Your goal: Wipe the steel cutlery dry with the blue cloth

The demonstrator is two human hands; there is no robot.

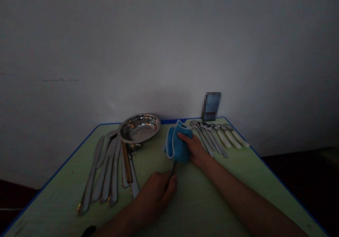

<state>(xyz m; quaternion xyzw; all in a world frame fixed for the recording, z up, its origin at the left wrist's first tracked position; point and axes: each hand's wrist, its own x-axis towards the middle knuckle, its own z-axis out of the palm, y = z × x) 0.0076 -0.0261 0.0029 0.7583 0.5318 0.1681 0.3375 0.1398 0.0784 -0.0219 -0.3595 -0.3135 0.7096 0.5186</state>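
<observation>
My left hand (159,191) is closed around the handle of a piece of cutlery (173,168) near the middle of the table. Its upper end is hidden inside a folded blue cloth (180,147) with a pale edge, so its kind does not show. The cloth is gripped by my right hand (194,147), with the thumb pressed on its front. To the left lie several table knives (91,180) and other metal cutlery, with brown chopsticks (126,163) among them. A row of metal spoons (212,140) lies just right of my right hand.
A shiny metal bowl (140,128) sits tilted at the back left, over the cutlery ends. Several pale-handled utensils (233,137) lie by the right edge. A blurred upright device (212,106) stands against the wall. The green table (212,208) has a blue edge.
</observation>
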